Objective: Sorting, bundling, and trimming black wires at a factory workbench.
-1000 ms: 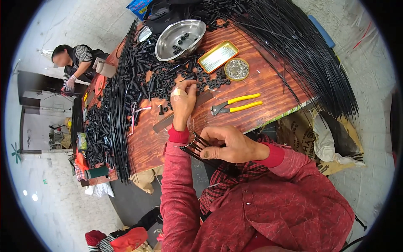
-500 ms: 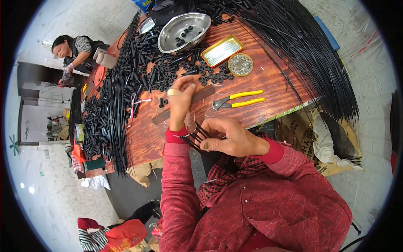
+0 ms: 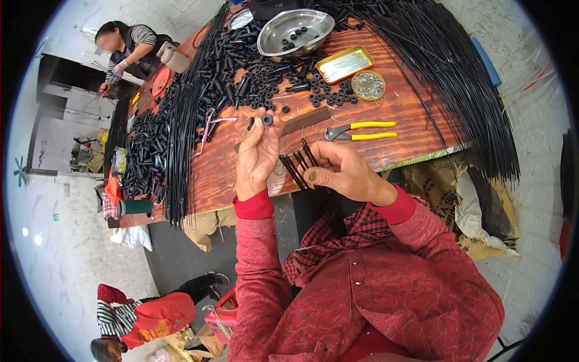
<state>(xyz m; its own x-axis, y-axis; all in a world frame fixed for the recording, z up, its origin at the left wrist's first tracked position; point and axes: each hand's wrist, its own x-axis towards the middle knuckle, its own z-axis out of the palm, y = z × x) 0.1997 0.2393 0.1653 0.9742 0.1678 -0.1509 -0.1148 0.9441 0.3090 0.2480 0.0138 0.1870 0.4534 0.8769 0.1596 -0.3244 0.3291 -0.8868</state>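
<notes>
My left hand (image 3: 259, 154) is raised over the table's near edge, palm turned up. Its thumb and fingers are closed on a small black ring (image 3: 268, 120) with a hole in it. Just to the right, my right hand (image 3: 347, 172) grips several thin black rods (image 3: 294, 169), bunched side by side with their ends pointing up and left. The rods' lower ends are partly hidden by my fingers. The ring and the rods are apart. Beyond my hands, yellow-handled pliers (image 3: 368, 131) and a flat brown bar (image 3: 307, 119) lie on the wooden table (image 3: 416, 120).
Black tubes and rings are heaped across the table's far left. A steel bowl (image 3: 295, 36), a yellow tray of thin pins (image 3: 345, 64) and a round dish of small metal bits (image 3: 368, 85) stand behind. Long black rods (image 3: 446, 72) hang over the right edge. A co-worker (image 3: 132, 48) works at far left.
My left hand has drawn back from the table surface and turned palm up, showing the ring. My right hand still grips the rods, now tilted more upright. The view has shifted.
</notes>
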